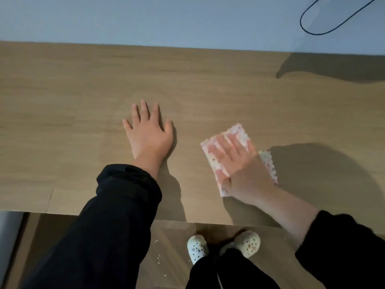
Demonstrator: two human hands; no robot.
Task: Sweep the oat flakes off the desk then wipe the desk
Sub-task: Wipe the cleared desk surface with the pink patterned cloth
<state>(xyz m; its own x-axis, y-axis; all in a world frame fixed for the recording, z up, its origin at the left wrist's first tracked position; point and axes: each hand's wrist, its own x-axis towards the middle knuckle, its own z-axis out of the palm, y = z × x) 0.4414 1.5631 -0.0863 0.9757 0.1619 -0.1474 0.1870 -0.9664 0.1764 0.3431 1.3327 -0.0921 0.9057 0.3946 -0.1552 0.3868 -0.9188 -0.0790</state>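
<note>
A wooden desk [73, 122] fills the middle of the head view. My left hand [149, 134] lies flat on it with fingers spread, holding nothing. To its right, my right hand [239, 165] presses flat on a pink-and-white patterned cloth [237, 130] spread on the desk surface; its fingers are straight and blurred by motion. No oat flakes show on the desk top. A few pale oat flakes [158, 257] lie on the floor below the desk's front edge.
A pale wall [166, 19] rises behind the desk's far edge, and a black cable [306, 26] loops at the top right. Below the front edge are the wooden floor and my feet in white clogs [198, 248]. A grey object [8, 236] stands at lower left.
</note>
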